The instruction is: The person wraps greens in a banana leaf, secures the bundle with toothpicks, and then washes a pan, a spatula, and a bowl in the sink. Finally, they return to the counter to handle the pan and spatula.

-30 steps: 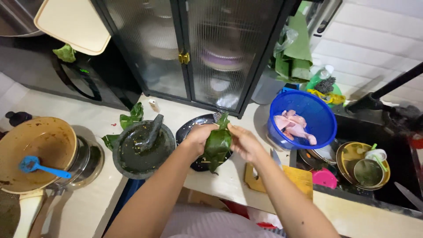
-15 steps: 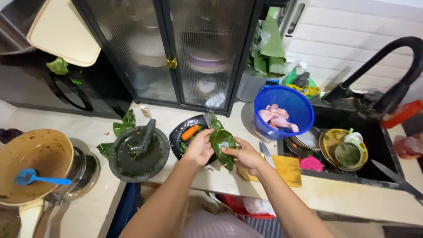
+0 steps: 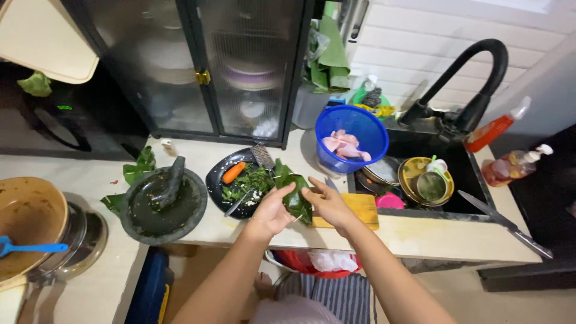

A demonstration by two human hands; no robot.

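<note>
While both hands — left hand [image 3: 273, 211] and right hand [image 3: 327, 204] — grip a folded green leaf parcel [image 3: 294, 195] just left of the yellow wooden cutting board [image 3: 354, 213], an orange spray bottle [image 3: 495, 127] and a pump bottle [image 3: 516, 165] stand far right of it, on the pale counter [image 3: 420, 237].

Both forearms are bare, with no sleeves, watch or rings showing. The left hand [image 3: 273, 211] and right hand [image 3: 329, 204] wear no gloves. Below is striped dark-and-light cloth [image 3: 336, 297].
</note>
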